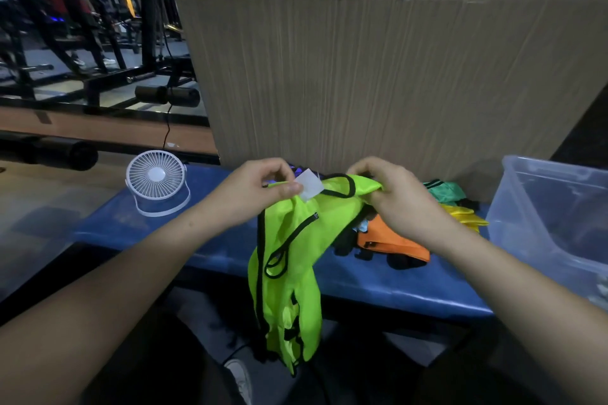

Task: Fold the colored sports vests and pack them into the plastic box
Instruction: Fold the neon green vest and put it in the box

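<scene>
Both forearms reach forward from the bottom corners. One left hand [260, 189] pinches the neon green vest [289, 260] near its white tag [310, 189], thumb over fabric; one right hand [391, 197] grips the vest's other shoulder, fingers curled round the cloth. One green vest hangs lifted over the blue surface [204, 240], long axis vertical, hem pointing down past the front edge. On the surface lie one orange vest [391, 242], one yellow vest [467, 217] and one teal vest [444, 191]. One plastic box [556, 220] stands at right, one white fan [156, 181] at left.

neon green vest [296, 240] black-trimmed, orange vest [388, 240], blue bench [214, 250], white fan [156, 179]
</scene>
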`<action>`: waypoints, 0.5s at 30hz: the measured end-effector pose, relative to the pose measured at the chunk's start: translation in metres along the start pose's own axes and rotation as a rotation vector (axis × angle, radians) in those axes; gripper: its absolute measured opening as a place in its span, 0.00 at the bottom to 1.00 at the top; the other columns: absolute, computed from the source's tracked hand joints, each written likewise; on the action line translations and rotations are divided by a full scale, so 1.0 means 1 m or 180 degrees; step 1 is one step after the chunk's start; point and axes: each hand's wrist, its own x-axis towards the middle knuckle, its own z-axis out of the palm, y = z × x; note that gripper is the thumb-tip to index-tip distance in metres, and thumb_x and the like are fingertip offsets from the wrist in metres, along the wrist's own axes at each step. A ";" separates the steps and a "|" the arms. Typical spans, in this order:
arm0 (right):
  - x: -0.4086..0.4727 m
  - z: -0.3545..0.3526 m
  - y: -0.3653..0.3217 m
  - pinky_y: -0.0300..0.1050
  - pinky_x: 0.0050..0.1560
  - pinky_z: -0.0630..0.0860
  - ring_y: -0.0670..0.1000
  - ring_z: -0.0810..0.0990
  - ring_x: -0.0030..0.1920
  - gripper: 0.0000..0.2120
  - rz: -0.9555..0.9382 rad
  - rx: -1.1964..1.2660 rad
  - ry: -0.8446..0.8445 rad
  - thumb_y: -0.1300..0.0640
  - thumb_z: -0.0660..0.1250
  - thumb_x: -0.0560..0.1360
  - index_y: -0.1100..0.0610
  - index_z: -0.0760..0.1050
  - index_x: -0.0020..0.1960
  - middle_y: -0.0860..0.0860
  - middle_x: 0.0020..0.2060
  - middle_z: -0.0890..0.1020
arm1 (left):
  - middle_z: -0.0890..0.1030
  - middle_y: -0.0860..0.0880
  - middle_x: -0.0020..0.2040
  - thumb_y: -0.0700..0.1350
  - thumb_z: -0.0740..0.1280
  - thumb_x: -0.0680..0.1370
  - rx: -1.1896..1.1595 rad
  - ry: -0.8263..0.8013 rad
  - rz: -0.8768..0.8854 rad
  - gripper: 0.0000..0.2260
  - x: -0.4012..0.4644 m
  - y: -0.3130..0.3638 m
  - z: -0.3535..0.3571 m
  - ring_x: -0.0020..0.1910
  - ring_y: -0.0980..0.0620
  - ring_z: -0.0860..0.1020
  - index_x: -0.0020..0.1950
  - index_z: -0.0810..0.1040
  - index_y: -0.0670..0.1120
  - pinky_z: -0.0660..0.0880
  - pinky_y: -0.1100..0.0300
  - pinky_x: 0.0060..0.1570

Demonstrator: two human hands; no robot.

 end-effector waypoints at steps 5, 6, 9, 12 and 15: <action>0.006 -0.026 -0.001 0.57 0.36 0.82 0.63 0.85 0.35 0.11 0.0656 0.0068 -0.1058 0.73 0.58 0.76 0.62 0.76 0.47 0.61 0.38 0.84 | 0.77 0.57 0.36 0.46 0.71 0.79 0.0596 0.0195 0.0036 0.08 0.003 -0.007 -0.022 0.36 0.60 0.72 0.41 0.76 0.50 0.68 0.59 0.41; 0.004 -0.030 -0.002 0.59 0.38 0.81 0.66 0.85 0.38 0.08 0.0761 0.0079 -0.1198 0.70 0.59 0.78 0.65 0.76 0.47 0.62 0.37 0.83 | 0.76 0.57 0.35 0.47 0.70 0.79 0.0704 0.0252 0.0048 0.09 0.003 -0.007 -0.027 0.34 0.60 0.71 0.41 0.74 0.51 0.67 0.59 0.39; 0.001 -0.039 -0.003 0.65 0.58 0.77 0.71 0.78 0.58 0.11 0.1085 0.0012 -0.1231 0.64 0.63 0.79 0.71 0.76 0.56 0.69 0.52 0.81 | 0.75 0.53 0.35 0.50 0.68 0.80 0.0985 0.0392 0.0037 0.09 0.003 -0.009 -0.037 0.34 0.56 0.72 0.43 0.72 0.50 0.68 0.55 0.39; 0.001 -0.041 0.000 0.64 0.66 0.70 0.68 0.74 0.64 0.16 0.1371 0.0030 -0.1031 0.61 0.63 0.79 0.73 0.74 0.61 0.70 0.62 0.76 | 0.75 0.51 0.35 0.48 0.67 0.81 0.1181 0.0389 -0.0047 0.09 0.002 -0.009 -0.038 0.34 0.54 0.71 0.42 0.71 0.50 0.67 0.53 0.38; 0.001 -0.038 0.002 0.50 0.44 0.75 0.56 0.79 0.39 0.09 0.1474 0.0382 -0.1184 0.61 0.64 0.79 0.63 0.77 0.42 0.62 0.40 0.79 | 0.74 0.50 0.33 0.48 0.67 0.80 0.1196 0.0302 -0.0087 0.09 0.001 -0.007 -0.031 0.32 0.54 0.70 0.43 0.71 0.49 0.67 0.56 0.37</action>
